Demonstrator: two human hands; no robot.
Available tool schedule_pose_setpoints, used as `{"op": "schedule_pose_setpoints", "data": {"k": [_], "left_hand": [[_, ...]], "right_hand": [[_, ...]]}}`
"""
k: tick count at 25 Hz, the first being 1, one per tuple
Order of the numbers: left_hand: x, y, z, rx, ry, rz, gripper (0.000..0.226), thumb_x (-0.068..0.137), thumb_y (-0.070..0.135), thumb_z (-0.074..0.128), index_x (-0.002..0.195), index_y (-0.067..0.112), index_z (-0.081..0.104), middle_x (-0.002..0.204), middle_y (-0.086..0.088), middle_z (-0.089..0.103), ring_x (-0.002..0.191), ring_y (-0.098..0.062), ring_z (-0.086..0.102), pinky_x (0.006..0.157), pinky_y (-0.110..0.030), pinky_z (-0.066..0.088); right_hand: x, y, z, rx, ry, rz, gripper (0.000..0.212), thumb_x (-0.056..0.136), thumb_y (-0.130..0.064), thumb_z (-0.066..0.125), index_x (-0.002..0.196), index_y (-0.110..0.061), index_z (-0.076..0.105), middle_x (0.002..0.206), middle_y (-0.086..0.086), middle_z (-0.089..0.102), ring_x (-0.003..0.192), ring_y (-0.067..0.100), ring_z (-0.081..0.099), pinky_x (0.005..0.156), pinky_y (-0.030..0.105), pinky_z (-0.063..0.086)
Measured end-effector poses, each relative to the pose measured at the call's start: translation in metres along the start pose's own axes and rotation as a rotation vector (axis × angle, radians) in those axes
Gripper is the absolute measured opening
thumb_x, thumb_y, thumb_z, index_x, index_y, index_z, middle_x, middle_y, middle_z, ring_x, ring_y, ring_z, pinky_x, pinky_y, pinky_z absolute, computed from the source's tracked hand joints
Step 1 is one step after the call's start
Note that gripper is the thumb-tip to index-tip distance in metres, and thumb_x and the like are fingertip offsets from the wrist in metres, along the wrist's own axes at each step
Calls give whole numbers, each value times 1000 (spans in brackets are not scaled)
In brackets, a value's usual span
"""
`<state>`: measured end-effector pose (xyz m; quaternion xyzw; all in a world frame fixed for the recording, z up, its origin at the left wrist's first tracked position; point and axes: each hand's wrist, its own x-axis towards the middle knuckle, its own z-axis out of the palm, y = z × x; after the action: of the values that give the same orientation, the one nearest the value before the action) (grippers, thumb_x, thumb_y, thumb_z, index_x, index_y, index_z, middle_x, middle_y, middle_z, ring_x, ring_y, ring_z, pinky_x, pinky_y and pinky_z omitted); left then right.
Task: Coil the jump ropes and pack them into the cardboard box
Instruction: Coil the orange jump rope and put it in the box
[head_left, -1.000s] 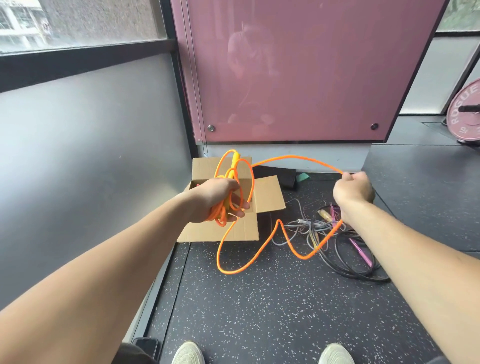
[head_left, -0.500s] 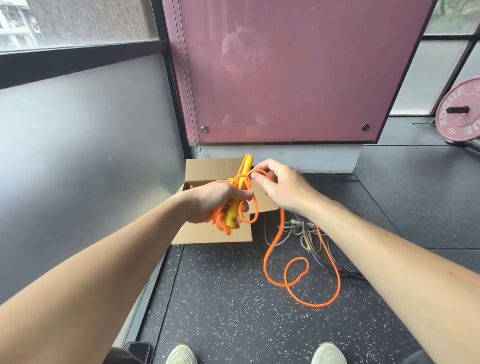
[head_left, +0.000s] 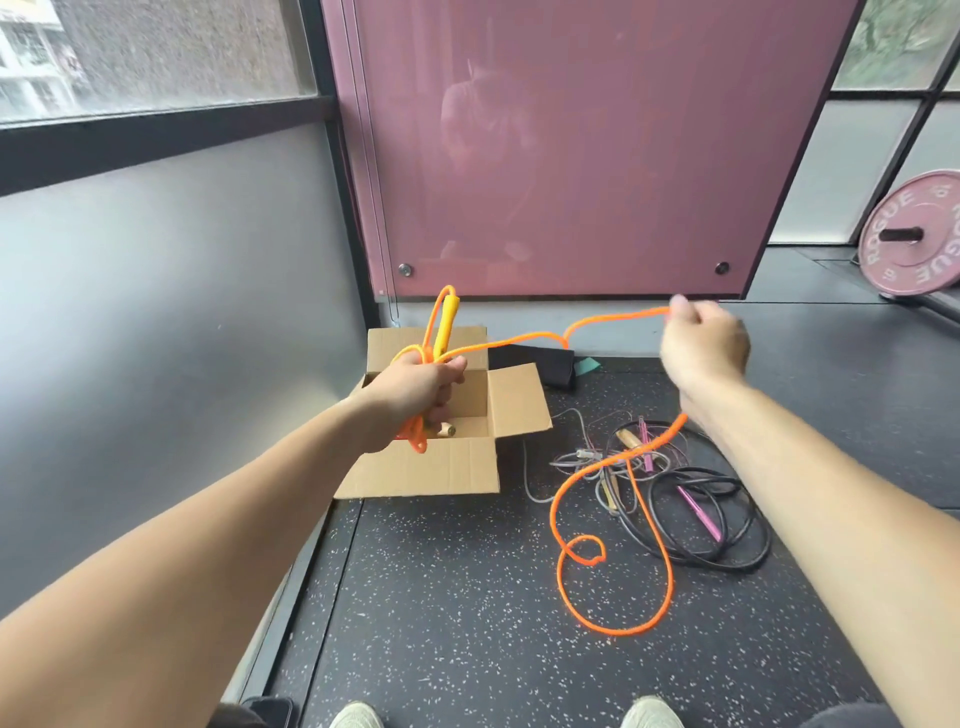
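Gripping a coiled bundle of the orange jump rope together with its yellow handle, the left hand sits left of centre, fingers clamped round the bundle, directly above the open cardboard box. The handle projects up out of the fist; loops hang below it. From the fist the rope runs rightward to the right hand, upper right of centre, which pinches the strand in curled fingers; the fingertips are blurred. Below that hand the rope drops to the speckled black floor, forming a large loop and a small curl. The box stands on the floor, flaps spread; a wooden handle lies inside. A tangle of black, grey and pink jump ropes lies near the box's right side, crossed by the orange strand. A pink weight plate stands at the right edge.
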<state>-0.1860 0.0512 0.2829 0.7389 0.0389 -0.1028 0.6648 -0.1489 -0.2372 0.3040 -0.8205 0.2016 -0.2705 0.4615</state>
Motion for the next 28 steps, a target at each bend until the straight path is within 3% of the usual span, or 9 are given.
{"op": "schedule_pose_setpoints", "data": {"k": [3, 7, 10, 13, 16, 18, 20, 25, 28], "left_hand": [[-4, 4, -4, -83, -73, 25, 20, 106, 19, 50, 88, 11, 55, 53, 6, 31, 43, -10, 29, 47, -25, 39], [-5, 11, 5, -136, -174, -80, 27, 104, 28, 52, 81, 16, 54, 51, 8, 23, 40, -10, 22, 65, -34, 36], [-6, 14, 19, -28, -151, -177, 36, 105, 40, 49, 76, 19, 45, 51, 8, 23, 40, -10, 24, 51, -26, 35], [-8, 18, 24, 27, -159, -213, 40, 106, 38, 46, 70, 22, 38, 52, 8, 21, 43, -10, 22, 50, -25, 32], [-13, 22, 18, 57, -236, -274, 41, 103, 43, 50, 69, 25, 34, 52, 9, 20, 47, -10, 20, 49, -23, 33], [-18, 25, 16, 96, -413, -338, 46, 98, 51, 54, 70, 27, 27, 50, 10, 19, 42, -8, 20, 46, -22, 30], [-25, 32, 20, 54, -633, -370, 48, 93, 55, 55, 71, 27, 23, 49, 12, 17, 38, -5, 23, 44, -21, 28], [-35, 50, 28, -185, -860, -276, 43, 92, 54, 49, 62, 24, 45, 51, 12, 17, 38, -4, 23, 42, -19, 32], [-33, 56, 24, -542, -865, -244, 46, 95, 52, 52, 63, 21, 44, 48, 11, 23, 40, -6, 22, 45, -21, 31]], "right_hand": [[8, 38, 6, -198, -149, 297, 43, 101, -35, 51, 116, 2, 68, 124, 21, 67, 111, 35, 63, 93, 38, 48], [-15, 45, 21, -584, -582, 3, 38, 100, -28, 46, 119, -6, 71, 123, 15, 67, 113, 33, 61, 96, 36, 47], [-40, 11, 25, -324, -803, -256, 48, 84, -41, 42, 121, -26, 69, 132, 4, 65, 127, 27, 54, 110, 42, 38], [-67, -8, 31, 24, -1175, -255, 45, 89, -44, 55, 119, -13, 66, 103, 2, 76, 97, 8, 69, 97, 29, 43], [-70, -17, 31, 43, -861, -436, 22, 105, -28, 51, 106, -13, 67, 60, -20, 64, 57, -3, 55, 67, 17, 45], [-63, -22, 32, 104, -461, -545, 23, 105, -27, 50, 101, -19, 71, 67, -17, 66, 64, 7, 56, 65, 24, 44], [-53, -23, 37, 147, -260, -571, 23, 104, -29, 53, 98, -19, 73, 77, -3, 71, 70, 19, 58, 67, 33, 43], [-44, -31, 39, 259, -176, -337, 42, 100, -49, 56, 74, -18, 67, 57, -8, 58, 57, 11, 50, 55, 29, 36], [-62, -28, 39, 2, -389, -286, 66, 101, -59, 45, 55, -13, 57, 47, -4, 47, 51, 18, 46, 51, 29, 31]]}}
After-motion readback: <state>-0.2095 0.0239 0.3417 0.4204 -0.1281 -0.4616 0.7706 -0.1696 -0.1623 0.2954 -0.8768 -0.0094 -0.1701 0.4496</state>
